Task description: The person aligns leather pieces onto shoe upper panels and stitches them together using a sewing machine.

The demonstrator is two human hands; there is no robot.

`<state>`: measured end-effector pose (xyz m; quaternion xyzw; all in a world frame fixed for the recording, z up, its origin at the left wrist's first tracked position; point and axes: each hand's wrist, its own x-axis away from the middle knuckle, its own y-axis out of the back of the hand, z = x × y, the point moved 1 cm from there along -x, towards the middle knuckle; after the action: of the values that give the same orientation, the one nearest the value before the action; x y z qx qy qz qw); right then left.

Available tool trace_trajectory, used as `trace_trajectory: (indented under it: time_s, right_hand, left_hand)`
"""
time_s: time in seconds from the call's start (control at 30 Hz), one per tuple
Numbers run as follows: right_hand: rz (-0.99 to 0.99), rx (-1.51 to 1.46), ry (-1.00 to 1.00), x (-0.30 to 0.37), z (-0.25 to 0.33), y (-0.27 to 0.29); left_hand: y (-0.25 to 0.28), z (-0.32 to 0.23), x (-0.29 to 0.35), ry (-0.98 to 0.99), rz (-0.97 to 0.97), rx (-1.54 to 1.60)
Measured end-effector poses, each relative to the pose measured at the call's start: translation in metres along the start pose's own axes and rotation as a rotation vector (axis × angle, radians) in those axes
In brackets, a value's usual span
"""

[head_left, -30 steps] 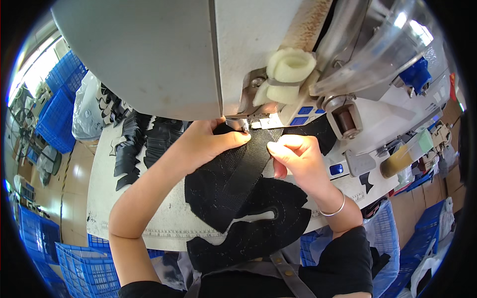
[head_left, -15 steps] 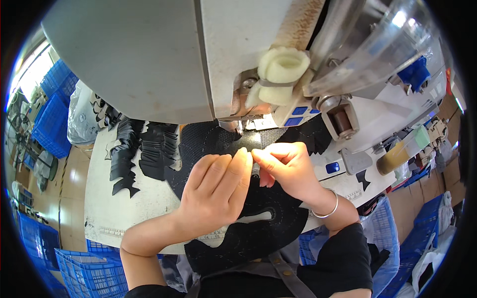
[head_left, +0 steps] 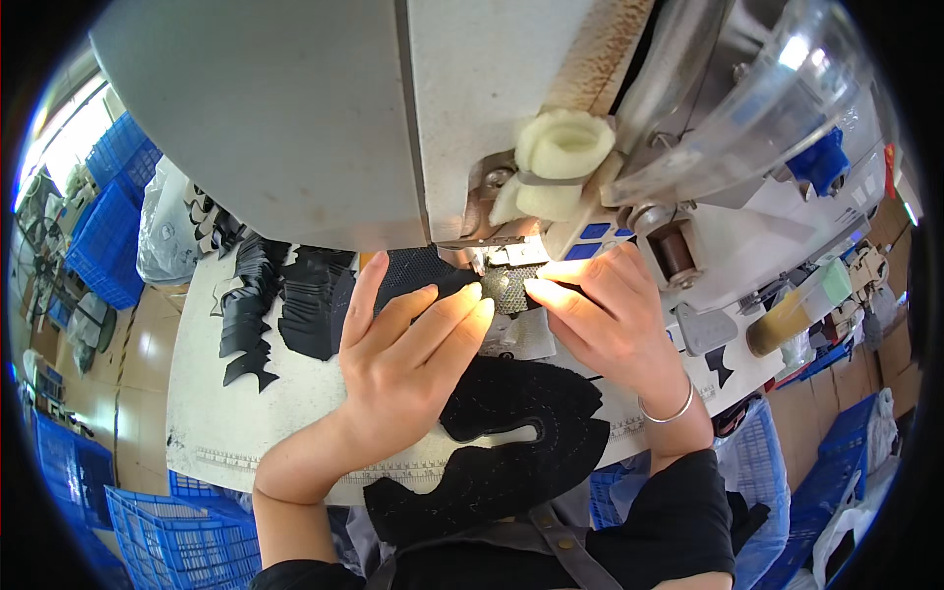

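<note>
A black mesh fabric piece [head_left: 508, 292] lies under the presser foot [head_left: 480, 260] of a grey-white sewing machine, its front part brightly lit. My left hand [head_left: 413, 349] closes its index and middle fingertips on the left side of the mesh; the little finger lifts away and the thumb is hidden. At the right edge of the mesh, my right hand [head_left: 619, 315] pinches with thumb and index fingertips. Below my hands a larger black shaped fabric piece [head_left: 511, 472], with a curved slot, hangs over the table edge toward my lap.
Stacks of black cut pieces [head_left: 313, 305] lie on the white table [head_left: 211, 413], left of my hand. A clear curved guard [head_left: 757, 108] and a brown thread spool [head_left: 677, 246] sit at the right. Blue crates [head_left: 182, 541] stand on the floor around the table.
My hands have parted from fingertip to fingertip, the right moving right and up. The left little finger has spread out. The mesh shows between them, and the fabric in front has shifted.
</note>
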<state>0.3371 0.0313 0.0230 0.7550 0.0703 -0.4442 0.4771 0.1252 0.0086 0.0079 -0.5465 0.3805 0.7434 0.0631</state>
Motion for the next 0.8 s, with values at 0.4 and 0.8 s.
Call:
trace_trajectory:
  time_s: [0.4,0.8]
  right_hand:
    - [-0.127,0.06,0.172,-0.005,0.008,-0.007]
    - [-0.104,0.176,0.162,-0.006,0.027,-0.015]
  left_hand:
    - [-0.01,0.026,-0.001,0.031,-0.037,0.134]
    - [-0.023,0.049,-0.001,0.058,-0.071,0.274]
